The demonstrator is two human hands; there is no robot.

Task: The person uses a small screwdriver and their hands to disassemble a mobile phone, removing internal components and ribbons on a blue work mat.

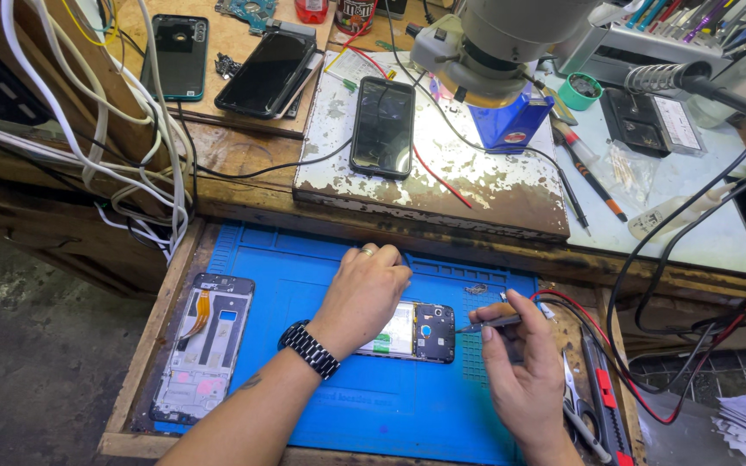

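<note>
Pinched between thumb and fingers of the right hand (524, 367), a slim probe tool (489, 324) points its tip at the edge of the opened phone (414, 332), apparently to work on its internals. Left hand (363, 293) presses flat on the phone, grasping nothing, likely steadying it on the blue mat (373, 406). Back cover off: dark shielding and pale battery exposed; a stripped phone frame (205, 345) lies near, leftward.

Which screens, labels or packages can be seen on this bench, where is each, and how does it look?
Dark phone: screen off, flat on the worn white board.
Phone stack: black screens, upper wooden shelf.
Teal-edged phone: back up, left of the stack.
Blue box: under the microscope, with a small red-white label.
Opened phone: on the blue mat, under the left hand.
</note>
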